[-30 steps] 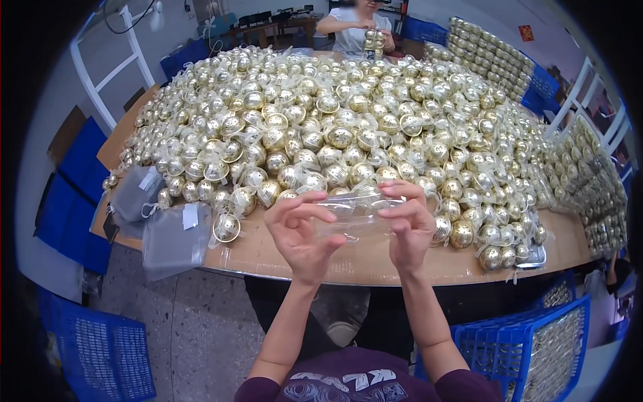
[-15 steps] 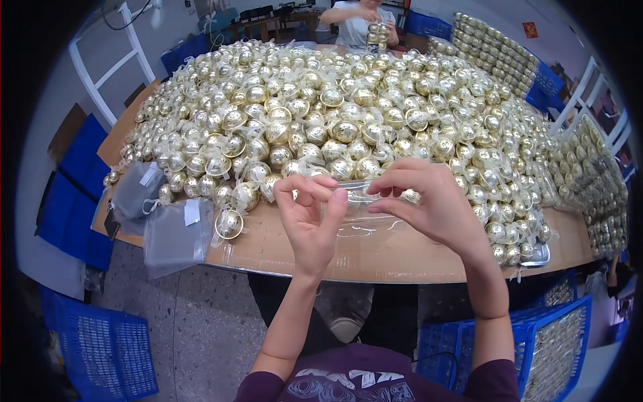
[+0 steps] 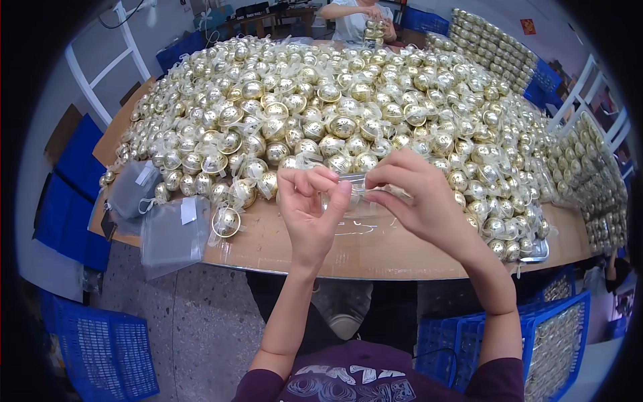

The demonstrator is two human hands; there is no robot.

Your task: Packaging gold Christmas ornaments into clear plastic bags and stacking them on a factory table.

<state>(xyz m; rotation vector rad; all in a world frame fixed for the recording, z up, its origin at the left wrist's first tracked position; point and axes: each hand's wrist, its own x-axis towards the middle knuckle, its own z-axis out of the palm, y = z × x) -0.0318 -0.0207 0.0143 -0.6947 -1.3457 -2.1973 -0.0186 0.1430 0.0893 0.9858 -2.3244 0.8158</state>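
My left hand [image 3: 309,208] and my right hand [image 3: 418,197] are raised over the near edge of a wooden table [image 3: 375,251]. Between their fingertips they pinch a small clear plastic piece [image 3: 356,191], which looks like a transparent box or bag. Just behind the hands lies a huge heap of gold balls in sheer pouches [image 3: 348,100]. One gold ball [image 3: 226,221] sits apart near the table's front edge, left of my left hand.
Grey sheer bags [image 3: 171,231] hang over the table's left front corner. Blue crates stand on the floor at lower left [image 3: 100,348] and lower right [image 3: 556,335]. Trays of gold balls [image 3: 593,181] are stacked at right. Another person [image 3: 358,17] works at the far end.
Both hands have drawn closer together and nearer the ball heap, now pinching the clear plastic piece at its top instead of holding it spread wide.
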